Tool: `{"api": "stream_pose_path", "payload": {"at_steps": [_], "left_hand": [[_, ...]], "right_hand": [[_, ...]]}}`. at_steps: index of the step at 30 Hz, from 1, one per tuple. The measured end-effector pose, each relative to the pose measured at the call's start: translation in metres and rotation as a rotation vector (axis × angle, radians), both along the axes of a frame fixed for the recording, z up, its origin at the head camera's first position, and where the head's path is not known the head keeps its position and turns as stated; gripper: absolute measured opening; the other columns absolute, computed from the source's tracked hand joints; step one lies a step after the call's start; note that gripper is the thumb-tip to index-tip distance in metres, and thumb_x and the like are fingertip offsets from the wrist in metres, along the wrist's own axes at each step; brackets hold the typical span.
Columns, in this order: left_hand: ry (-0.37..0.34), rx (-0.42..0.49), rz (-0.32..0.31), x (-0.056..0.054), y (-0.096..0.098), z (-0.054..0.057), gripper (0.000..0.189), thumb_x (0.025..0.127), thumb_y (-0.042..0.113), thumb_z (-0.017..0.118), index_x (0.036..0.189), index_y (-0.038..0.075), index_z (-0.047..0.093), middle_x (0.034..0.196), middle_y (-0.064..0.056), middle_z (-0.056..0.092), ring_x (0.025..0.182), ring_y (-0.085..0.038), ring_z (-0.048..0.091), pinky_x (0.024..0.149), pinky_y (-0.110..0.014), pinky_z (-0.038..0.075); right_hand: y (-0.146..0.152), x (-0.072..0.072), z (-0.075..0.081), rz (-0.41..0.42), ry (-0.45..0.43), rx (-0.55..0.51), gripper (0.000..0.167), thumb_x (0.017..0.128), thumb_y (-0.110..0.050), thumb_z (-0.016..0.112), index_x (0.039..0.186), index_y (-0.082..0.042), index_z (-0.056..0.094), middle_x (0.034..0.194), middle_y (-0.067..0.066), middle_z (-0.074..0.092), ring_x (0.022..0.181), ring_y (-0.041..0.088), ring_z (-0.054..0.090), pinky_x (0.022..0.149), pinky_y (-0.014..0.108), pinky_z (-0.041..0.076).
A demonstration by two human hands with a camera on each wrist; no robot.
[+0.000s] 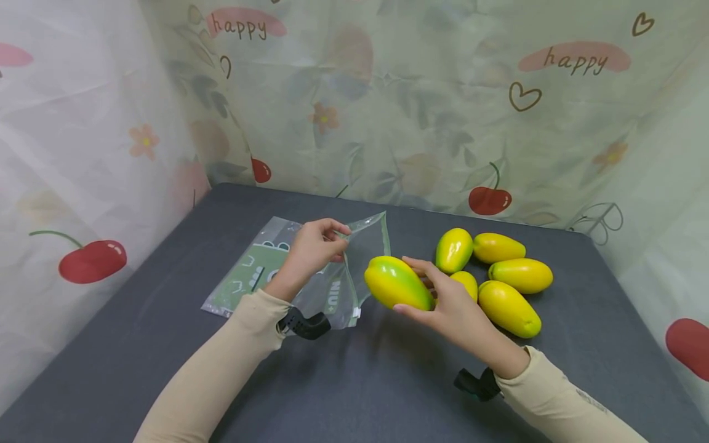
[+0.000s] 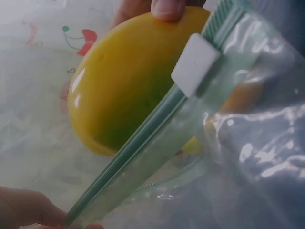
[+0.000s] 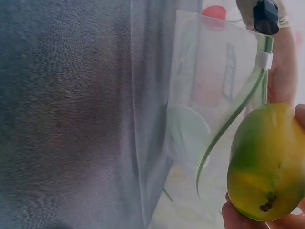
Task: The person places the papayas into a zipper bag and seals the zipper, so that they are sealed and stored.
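Note:
My left hand pinches the green-edged mouth of a clear zip bag, holding it raised and partly spread. The bag's white slider sits at one end of its zip strip, in the left wrist view. A yellow-green mango is in my right hand, gripped between thumb and fingers just right of the bag's mouth. Its dark stem scar shows in the right wrist view, where the mango fills the lower right. From the left wrist, that mango appears behind the zip strip, outside the bag.
Several more mangoes lie grouped on the dark grey table, right of and beyond my right hand. Another bag with a green print lies flat under my left hand. Patterned curtains hang around the table.

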State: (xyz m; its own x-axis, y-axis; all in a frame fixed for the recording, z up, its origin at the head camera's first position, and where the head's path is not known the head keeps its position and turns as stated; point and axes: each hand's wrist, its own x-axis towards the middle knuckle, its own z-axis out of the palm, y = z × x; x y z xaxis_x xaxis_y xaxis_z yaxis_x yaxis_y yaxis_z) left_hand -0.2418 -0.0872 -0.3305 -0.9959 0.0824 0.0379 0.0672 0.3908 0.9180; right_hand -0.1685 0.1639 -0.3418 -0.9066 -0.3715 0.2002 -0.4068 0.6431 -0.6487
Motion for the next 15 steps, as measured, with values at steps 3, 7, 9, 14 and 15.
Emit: {"api": "stream_pose_path", "payload": {"at_steps": [3,7,9,14,15], "left_hand": [[0.001,0.008,-0.006,0.0,0.0,-0.001,0.024,0.087,0.007,0.06,0.11,0.005,0.067,0.083,-0.01,0.061,0.078,-0.035,0.067,0.078,-0.042,0.06],[0.001,0.008,-0.003,0.0,0.001,0.0,0.024,0.087,0.007,0.06,0.11,0.005,0.067,0.083,-0.01,0.061,0.078,-0.035,0.067,0.077,-0.041,0.06],[0.001,0.003,0.0,0.001,0.001,0.0,0.024,0.087,0.007,0.06,0.11,0.006,0.068,0.083,-0.01,0.061,0.078,-0.034,0.067,0.075,-0.038,0.06],[0.002,-0.002,0.004,0.002,0.002,0.001,0.024,0.087,0.007,0.061,0.11,0.006,0.068,0.083,-0.011,0.061,0.078,-0.035,0.067,0.074,-0.038,0.061],[0.002,-0.001,0.005,0.002,0.002,0.001,0.024,0.087,0.007,0.061,0.11,0.006,0.068,0.084,-0.011,0.061,0.078,-0.035,0.067,0.075,-0.04,0.06]], "right_hand": [[-0.004,-0.004,0.002,0.0,-0.011,0.002,0.076,0.079,-0.044,0.076,0.143,-0.02,0.042,0.128,0.001,0.06,0.1,0.019,0.063,0.083,0.033,0.055],[-0.008,-0.01,0.004,0.012,-0.005,0.025,0.073,0.079,-0.045,0.075,0.14,-0.019,0.044,0.129,0.0,0.06,0.1,0.019,0.062,0.083,0.034,0.053],[-0.011,-0.013,0.006,0.016,-0.002,0.04,0.072,0.079,-0.046,0.076,0.139,-0.019,0.045,0.13,-0.001,0.06,0.098,0.018,0.061,0.082,0.034,0.052],[-0.014,-0.019,0.007,0.029,0.026,0.065,0.073,0.078,-0.047,0.076,0.139,-0.018,0.049,0.134,0.0,0.057,0.1,0.017,0.057,0.082,0.035,0.05],[-0.014,-0.02,0.007,0.032,0.033,0.066,0.073,0.078,-0.047,0.076,0.139,-0.018,0.049,0.134,0.001,0.056,0.101,0.017,0.057,0.083,0.035,0.05]]}}
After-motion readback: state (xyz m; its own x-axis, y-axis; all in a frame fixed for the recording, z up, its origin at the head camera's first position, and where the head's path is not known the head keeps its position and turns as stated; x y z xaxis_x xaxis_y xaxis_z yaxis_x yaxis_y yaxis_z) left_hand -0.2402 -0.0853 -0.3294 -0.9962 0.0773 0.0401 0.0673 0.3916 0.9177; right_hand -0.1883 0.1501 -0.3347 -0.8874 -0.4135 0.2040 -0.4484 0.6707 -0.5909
